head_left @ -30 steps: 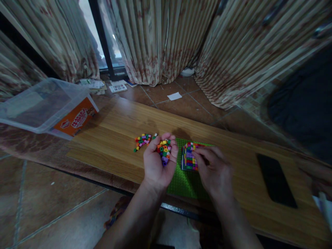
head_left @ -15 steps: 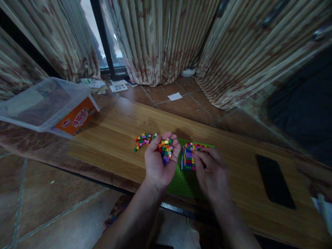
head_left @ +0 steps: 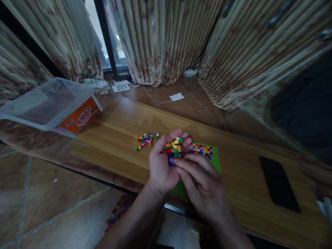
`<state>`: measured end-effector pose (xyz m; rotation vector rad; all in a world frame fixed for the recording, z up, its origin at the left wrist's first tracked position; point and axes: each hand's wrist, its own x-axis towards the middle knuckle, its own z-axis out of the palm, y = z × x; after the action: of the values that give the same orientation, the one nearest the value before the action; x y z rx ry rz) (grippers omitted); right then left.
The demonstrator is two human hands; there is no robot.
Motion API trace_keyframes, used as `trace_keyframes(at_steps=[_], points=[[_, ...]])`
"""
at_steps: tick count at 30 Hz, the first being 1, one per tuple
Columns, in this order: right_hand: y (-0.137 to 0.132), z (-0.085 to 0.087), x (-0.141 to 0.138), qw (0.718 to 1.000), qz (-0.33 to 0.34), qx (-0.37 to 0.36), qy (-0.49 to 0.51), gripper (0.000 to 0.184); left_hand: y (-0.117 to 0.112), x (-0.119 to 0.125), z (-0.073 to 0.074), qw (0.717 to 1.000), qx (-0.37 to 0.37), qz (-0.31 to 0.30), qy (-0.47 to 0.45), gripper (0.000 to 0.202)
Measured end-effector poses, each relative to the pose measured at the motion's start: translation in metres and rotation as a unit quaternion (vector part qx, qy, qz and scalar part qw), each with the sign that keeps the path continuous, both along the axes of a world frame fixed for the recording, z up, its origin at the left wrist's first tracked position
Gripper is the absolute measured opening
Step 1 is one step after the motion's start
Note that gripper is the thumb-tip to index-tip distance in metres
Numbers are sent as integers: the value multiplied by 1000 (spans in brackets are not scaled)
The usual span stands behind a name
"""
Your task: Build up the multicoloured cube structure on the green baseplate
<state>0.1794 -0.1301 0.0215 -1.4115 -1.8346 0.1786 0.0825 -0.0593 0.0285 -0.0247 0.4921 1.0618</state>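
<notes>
Right now we hold our left hand (head_left: 161,169) palm up over the wooden tabletop (head_left: 116,124), near the middle of its length. Its fingers are loosely curled and well apart from closing, making a cup around a small heap of coloured bricks (head_left: 174,147), with a purple brick (head_left: 171,161) nearest the heel of the palm. Our right hand (head_left: 203,185) comes in from the right, thumb and forefinger nearly meeting just beside that purple brick; we cannot tell whether a brick is pinched between them.

Below our hands, a green baseplate (head_left: 217,160) reaches toward the tabletop's near edge. A multicoloured brick build (head_left: 203,149) stands toward the baseplate's far edge, partly hidden behind our right hand. To the left of our cupped hand, loose bricks (head_left: 145,140) lie scattered on bare wood, well in from the tabletop's left end. We see a black slab (head_left: 278,183) lying toward the right end, and a clear plastic tub (head_left: 54,103) with an orange label (head_left: 81,116) at the far left corner.
</notes>
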Motion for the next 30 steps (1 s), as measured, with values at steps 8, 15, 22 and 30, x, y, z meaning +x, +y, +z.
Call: trace_keyframes(at_steps=[8,15,22,30], points=[[5,-2,5,998,4,-60,-15,18,-5,5,-4,998,-2,-56,6,34],[3,-3,3,998,-20,-46,29,18,-7,9,-3,999,-22,-42,-17,27],[8,-7,24,984,-117,-6,137,13,1,3,-5,997,-56,47,2,22],[19,-29,56,981,-151,-58,110,13,11,-6,-10,993,-67,101,6,21]])
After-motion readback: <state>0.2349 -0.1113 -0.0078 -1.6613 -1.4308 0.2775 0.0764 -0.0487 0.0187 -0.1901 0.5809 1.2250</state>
